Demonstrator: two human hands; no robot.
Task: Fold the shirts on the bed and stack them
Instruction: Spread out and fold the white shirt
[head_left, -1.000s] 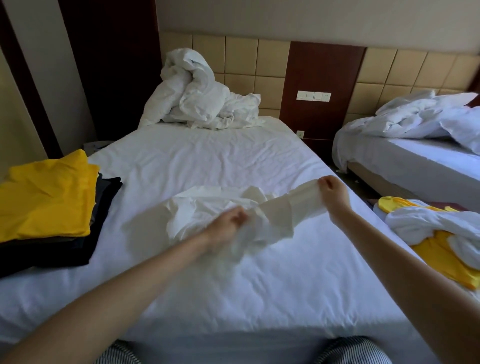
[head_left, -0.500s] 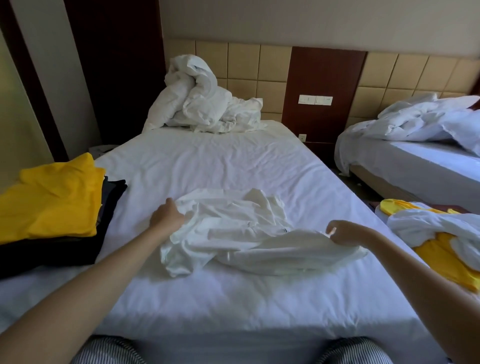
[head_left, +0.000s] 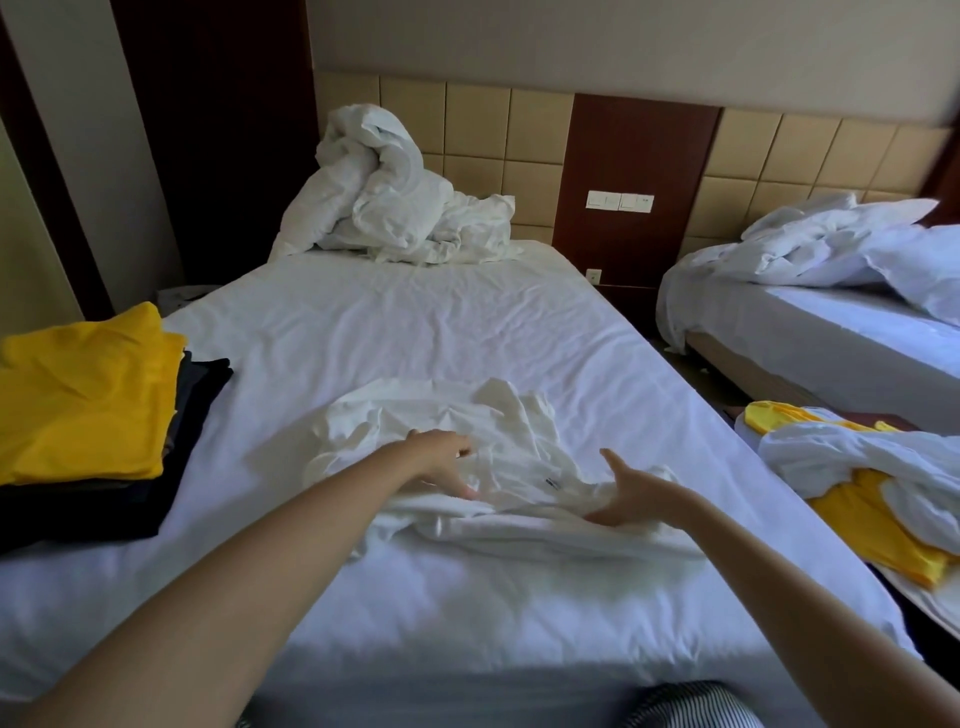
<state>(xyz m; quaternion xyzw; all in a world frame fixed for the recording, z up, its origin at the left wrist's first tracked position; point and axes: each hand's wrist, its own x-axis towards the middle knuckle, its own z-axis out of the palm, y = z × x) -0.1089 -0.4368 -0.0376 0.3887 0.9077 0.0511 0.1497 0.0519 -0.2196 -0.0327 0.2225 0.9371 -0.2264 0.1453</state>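
Note:
A crumpled white shirt (head_left: 498, 421) lies on the white bed (head_left: 415, 322) in front of me. My left hand (head_left: 441, 465) rests on the shirt's middle with fingers and thumb spread apart. My right hand (head_left: 641, 493) lies on the shirt's right part, thumb raised and fingers stretched leftward over a fold near the front edge. Neither hand grips cloth. At the bed's left edge sits a stack of folded shirts, a yellow shirt (head_left: 88, 400) on top of dark shirts (head_left: 109, 512).
A heap of unfolded white and yellow shirts (head_left: 872, 478) lies to the right of the bed. A bunched white duvet (head_left: 395, 202) sits at the headboard. A second bed (head_left: 831, 338) with rumpled bedding stands at the right, across a narrow gap.
The shirt, held up a second ago, was laid on the bed. Both hands let go of its edges and moved inward onto its middle.

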